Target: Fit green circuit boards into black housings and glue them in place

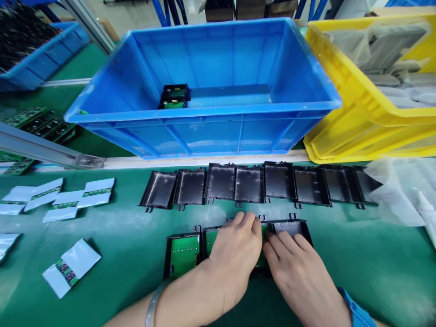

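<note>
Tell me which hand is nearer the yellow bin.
Right. The right hand lies below and left of the yellow bin, on the front row of black trays; the left hand sits farther left.

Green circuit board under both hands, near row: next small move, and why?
Probably press it flat into its black plastic tray: the left hand and right hand both rest on the green circuit board, while the neighbouring black tray looks unfilled.

Eight empty black cases (250, 184) – two bins (218, 118)
</note>
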`<state>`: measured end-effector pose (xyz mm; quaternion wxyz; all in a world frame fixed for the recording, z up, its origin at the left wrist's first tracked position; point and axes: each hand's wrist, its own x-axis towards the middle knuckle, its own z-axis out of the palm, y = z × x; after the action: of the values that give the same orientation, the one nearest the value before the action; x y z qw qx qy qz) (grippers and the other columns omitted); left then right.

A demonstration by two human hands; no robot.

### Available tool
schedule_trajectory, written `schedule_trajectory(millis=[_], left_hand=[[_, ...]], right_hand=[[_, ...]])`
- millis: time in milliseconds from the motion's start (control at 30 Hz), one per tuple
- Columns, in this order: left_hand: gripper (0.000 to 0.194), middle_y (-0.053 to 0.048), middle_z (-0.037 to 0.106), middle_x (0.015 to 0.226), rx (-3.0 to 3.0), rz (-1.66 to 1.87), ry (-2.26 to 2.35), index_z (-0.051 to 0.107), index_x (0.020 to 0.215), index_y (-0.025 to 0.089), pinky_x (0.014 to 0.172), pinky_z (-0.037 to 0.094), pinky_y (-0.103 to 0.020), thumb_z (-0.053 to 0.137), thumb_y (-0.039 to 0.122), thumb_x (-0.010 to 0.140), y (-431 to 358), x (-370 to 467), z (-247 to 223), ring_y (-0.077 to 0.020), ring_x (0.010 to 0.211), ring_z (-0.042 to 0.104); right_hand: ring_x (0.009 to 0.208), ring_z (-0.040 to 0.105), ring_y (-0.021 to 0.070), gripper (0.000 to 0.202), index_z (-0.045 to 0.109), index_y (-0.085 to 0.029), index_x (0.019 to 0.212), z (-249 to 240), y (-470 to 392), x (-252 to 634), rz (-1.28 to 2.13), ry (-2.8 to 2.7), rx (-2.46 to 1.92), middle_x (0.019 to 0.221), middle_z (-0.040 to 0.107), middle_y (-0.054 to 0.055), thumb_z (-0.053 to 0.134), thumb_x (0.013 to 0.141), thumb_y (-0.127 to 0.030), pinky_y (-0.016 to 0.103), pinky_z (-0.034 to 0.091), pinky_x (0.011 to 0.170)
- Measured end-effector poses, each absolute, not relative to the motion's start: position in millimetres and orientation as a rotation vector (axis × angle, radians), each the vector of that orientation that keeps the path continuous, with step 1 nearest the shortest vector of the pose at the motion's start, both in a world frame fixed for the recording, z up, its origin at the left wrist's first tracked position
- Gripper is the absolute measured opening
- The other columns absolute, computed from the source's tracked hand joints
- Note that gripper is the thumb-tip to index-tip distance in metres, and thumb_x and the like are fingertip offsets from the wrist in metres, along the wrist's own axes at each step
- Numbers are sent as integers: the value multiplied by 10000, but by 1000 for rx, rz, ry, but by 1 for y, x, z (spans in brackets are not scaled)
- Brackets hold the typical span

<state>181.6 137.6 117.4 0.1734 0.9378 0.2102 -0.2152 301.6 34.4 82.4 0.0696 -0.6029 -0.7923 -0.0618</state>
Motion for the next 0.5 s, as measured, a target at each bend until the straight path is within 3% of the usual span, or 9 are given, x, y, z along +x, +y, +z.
schedule_trajectory(millis=[100,167,233,333,433,500], left_hand=[[711,-188,627,1197,2679,-460,632,519,1297,-35,956,562,-399,751,74,634,134,174,110,-314,1111,603],[808,-193,605,1301,2734,-182,747,431,1402,8,960,562,-431,787,135,688,125,161,100,-333,1163,602],[666,-156,618,1323,2785,139,854,500,1356,78,993,537,-450,777,224,768,112,147,89,-323,1172,612],[368,-84,692,1232,2831,487,781,625,1186,114,1151,381,-408,630,366,920,91,130,74,-243,1146,634],[494,-101,721,1178,2945,535,622,639,1174,68,1247,165,-456,503,497,969,75,125,64,-256,1189,610],[481,-117,733,1140,3033,449,583,655,1147,59,1249,89,-528,487,477,977,68,128,58,-288,1181,615]], right_hand=[[722,493,241,227,662,-144,716,80,31,304,-155,-2376,-1788,760,619,90,485,692,-4,375,331,675],[769,520,241,256,676,-133,799,77,29,307,-143,-2355,-1780,850,665,95,465,742,2,374,353,712],[853,547,252,312,690,-105,964,74,26,310,-137,-2348,-1769,973,697,106,447,794,-9,381,378,763],[934,563,270,428,660,-79,1165,72,23,313,-131,-2403,-1723,1134,696,127,429,807,-38,397,412,785],[924,568,285,468,690,-58,1153,74,23,314,-165,-2473,-1675,1171,694,149,446,753,-60,404,441,727],[904,565,295,486,716,-27,1116,75,25,313,-198,-2505,-1643,1135,706,174,473,697,-75,403,454,695]])
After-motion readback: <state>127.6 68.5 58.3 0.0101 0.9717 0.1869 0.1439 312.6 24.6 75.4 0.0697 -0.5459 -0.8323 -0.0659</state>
